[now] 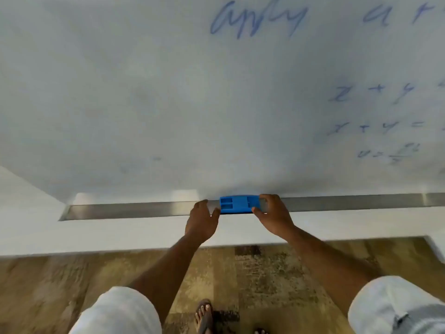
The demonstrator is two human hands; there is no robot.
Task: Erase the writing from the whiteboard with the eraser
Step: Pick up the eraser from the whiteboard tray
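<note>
Nearest to us, at the bottom edge, we see two rolled white sleeves [120, 312], both cut off by the frame. Between them a foot in a dark sandal [204, 315] stands on the mottled brown floor [265, 280]; a second foot to its right is almost wholly cropped.

Both forearms extend forward over a white wall strip [96, 235] toward the metal tray [120, 210] that runs along the lower edge of the whiteboard [168, 92].

The blue eraser [237, 203] lies in the tray, roughly mid-frame, with its recessed plastic back facing us. The left hand [202, 220] sits at the eraser's left end; its fingers are loosely extended and its thumb touches the eraser's lower left corner. We do not see this hand gripping anything. The right hand [272, 210] covers the eraser's right end, fingers curled over the top edge and thumb against the front edge, so it holds the eraser. That hand hides the right end of the eraser.

Beyond the tray, the whiteboard carries blue writing [257, 20]: a large word at the upper centre and several lines of equations at the right. The writing is blurred, the lowest line is hard to read, and the right-hand lines are cut off by the frame. Faint smudges mark the board's left half.
</note>
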